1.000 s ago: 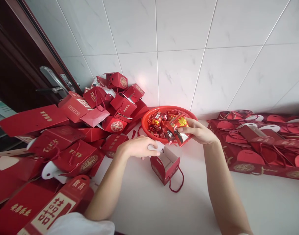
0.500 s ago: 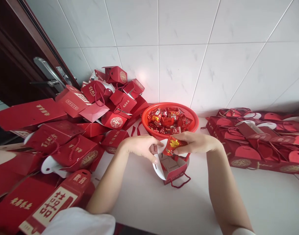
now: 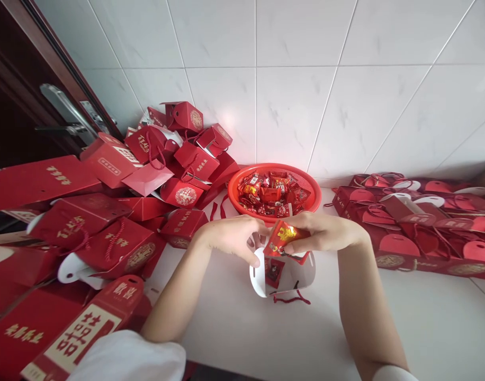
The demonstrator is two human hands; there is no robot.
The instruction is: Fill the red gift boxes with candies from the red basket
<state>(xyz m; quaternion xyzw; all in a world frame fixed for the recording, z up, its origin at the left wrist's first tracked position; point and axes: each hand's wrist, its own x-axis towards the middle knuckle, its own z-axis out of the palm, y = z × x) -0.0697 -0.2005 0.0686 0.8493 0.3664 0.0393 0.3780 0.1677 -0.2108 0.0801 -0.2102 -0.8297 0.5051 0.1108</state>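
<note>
In the head view, a small open gift box stands on the white surface in front of me, its white inside showing. One red wrapped packet lies in it. The thumb and curled fingers of my left hand pinch the box's white left flap. Above the opening, my right hand is closed on a red candy packet with gold print, held tilted. A red cord handle hangs at the box's near side. Behind my hands sits a red plastic basket of similar wrapped packets.
Red gift boxes lie in a loose heap on the left, several with cord handles. To the right, more red boxes stand packed in rows. A tiled wall closes off the back; a door handle shows at upper left.
The box has tipped so more of its white inside shows, and a packet is now visible in it. My right hand still holds a packet above it. The view has shifted slightly.
</note>
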